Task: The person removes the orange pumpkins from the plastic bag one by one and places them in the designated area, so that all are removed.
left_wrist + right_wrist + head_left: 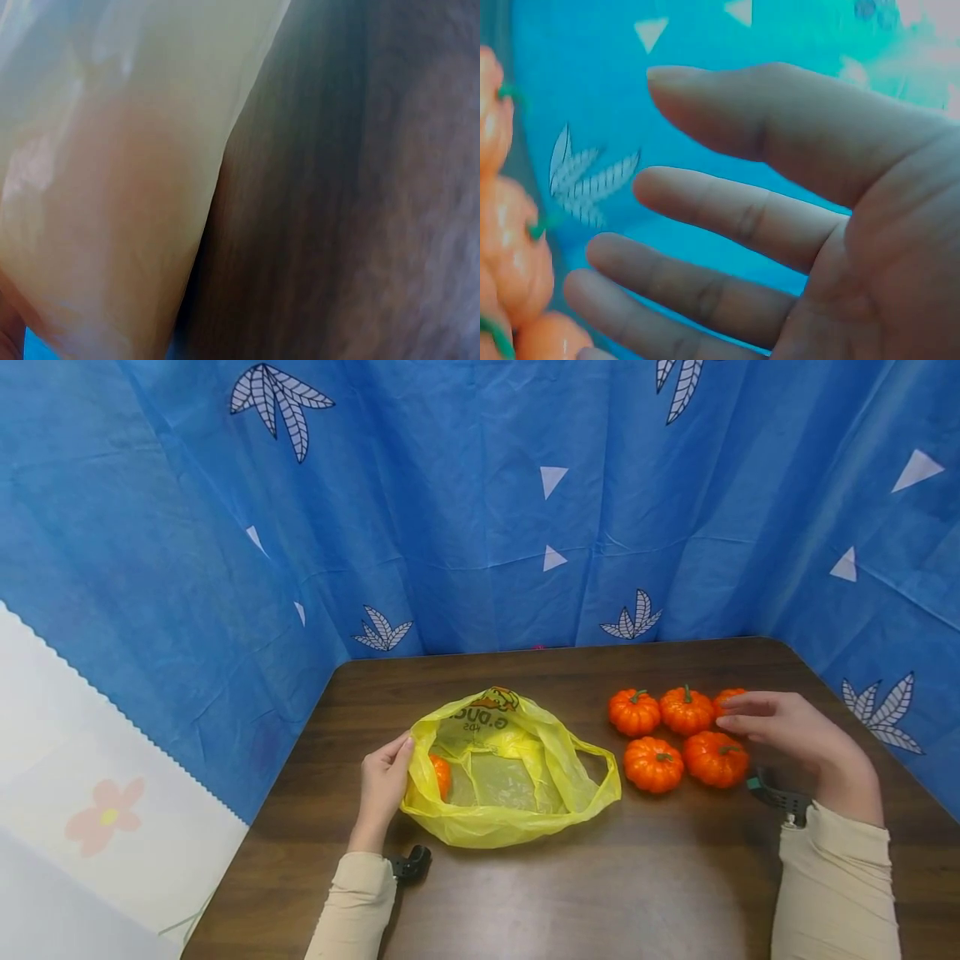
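Note:
A yellow plastic bag [502, 827] lies on the table with its mouth spread wide. My left hand [384, 789] pinches the left edge of its rim between thumb and fingers. Inside, at the left, an orange mini pumpkin [441, 777] shows in part. In the left wrist view the bag [112, 187] fills the left half, an orange blur behind it. My right hand [787, 731] hovers by several pumpkins on the right and partly covers the rearmost right pumpkin [726, 700]. Its fingers [697, 199] extend apart from the thumb, with nothing between them in the right wrist view.
Nearest the right hand is a front pumpkin [716, 760], with another front pumpkin [654, 766] to its left. Behind them sit two more pumpkins, one in the middle [686, 710] and one at left [634, 712]. A blue curtain [480, 510] hangs around the wooden table [570, 893].

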The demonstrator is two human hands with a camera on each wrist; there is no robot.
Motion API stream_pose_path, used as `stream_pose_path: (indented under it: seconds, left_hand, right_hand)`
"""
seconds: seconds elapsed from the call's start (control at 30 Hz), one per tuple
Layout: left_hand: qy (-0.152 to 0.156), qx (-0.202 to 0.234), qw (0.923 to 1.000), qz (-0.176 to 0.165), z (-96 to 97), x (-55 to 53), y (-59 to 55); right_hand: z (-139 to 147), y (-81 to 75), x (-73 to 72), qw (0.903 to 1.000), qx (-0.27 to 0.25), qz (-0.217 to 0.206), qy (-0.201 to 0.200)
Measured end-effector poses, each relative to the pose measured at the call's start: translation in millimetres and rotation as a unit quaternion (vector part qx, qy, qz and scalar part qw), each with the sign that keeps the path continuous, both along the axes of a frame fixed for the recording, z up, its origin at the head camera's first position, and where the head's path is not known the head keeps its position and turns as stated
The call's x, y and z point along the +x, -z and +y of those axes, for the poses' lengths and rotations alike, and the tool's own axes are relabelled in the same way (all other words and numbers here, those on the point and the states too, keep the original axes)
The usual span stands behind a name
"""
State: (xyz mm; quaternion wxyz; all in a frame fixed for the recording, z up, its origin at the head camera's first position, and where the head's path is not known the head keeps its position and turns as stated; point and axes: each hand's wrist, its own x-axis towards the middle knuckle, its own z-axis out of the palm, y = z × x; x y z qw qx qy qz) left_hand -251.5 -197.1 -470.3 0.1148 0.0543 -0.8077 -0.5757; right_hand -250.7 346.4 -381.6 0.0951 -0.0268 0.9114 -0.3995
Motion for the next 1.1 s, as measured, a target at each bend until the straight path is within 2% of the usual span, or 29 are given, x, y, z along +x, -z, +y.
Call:
stream_pose_path:
  seconds: [0.13, 0.37, 0.57, 0.83, 1.1]
  left_hand:
    - [0.001, -0.001, 1.0, -0.001, -0.5, 0.0, -1.6]
    - [0.003, -0.004, 1.0, -0.004, -1.8, 1.8, -1.6]
    - [0.001, -0.009, 1.0, 0.004, -1.7, 1.9, -0.4]
    - [-0.002, -0.001, 1.0, -0.005, -0.1, 0.1, 2.4]
    - [-0.002, -0.004, 1.0, 0.005, 1.2, 0.8, -0.7]
  right_hand:
    - [-29.5, -7.7, -1.9, 0.9991, 0.015, 0.036, -0.015]
    - [-88.1, -7.1, -10.3, 0.9935, -0.019, 0.096, -0.058]
    - [-125.9, -1.0, -11.3, 0.987, -0.054, 0.104, -0.11]
    - [-158.3, 17.8, -18.8, 0.972, -0.099, 0.117, -0.178]
    - [-200.2, 23.5, -29.8, 0.9547, -0.103, 0.132, -0.246]
